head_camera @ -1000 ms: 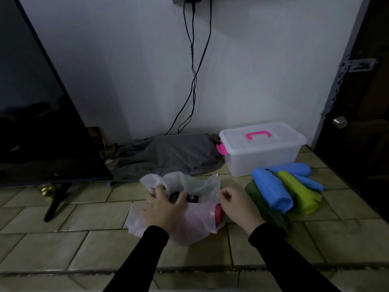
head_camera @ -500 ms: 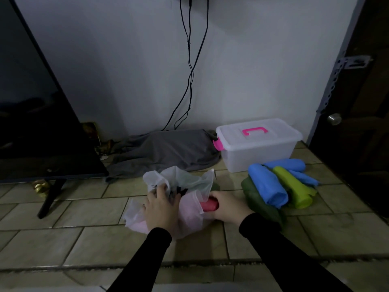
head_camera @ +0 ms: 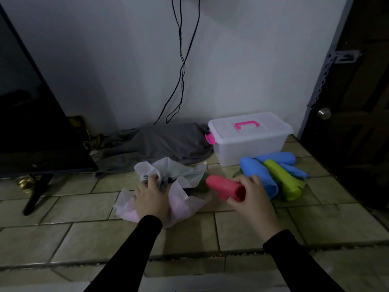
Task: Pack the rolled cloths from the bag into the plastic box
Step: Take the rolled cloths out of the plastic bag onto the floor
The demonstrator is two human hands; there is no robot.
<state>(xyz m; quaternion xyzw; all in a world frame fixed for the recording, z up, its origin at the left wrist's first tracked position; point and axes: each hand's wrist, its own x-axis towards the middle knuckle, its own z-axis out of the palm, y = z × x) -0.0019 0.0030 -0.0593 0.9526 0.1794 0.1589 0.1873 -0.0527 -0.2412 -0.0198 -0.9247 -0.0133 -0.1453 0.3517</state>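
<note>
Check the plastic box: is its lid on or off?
On. The white lid with its pink handle sits flat over the plastic box, and the pink side latch is down.

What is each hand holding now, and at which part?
The right hand grips the pink rolled cloth at its near end. The left hand presses on the plastic bag, fingers at its opening.

Two arms reach in from the lower edge, both in plain black long sleeves. The left sleeve [head_camera: 130, 249] and the right sleeve [head_camera: 294, 260] fit closely and end at the wrists, leaving the left hand [head_camera: 152, 199] and the right hand [head_camera: 252, 201] bare, with no rings, watch or gloves showing.
</note>
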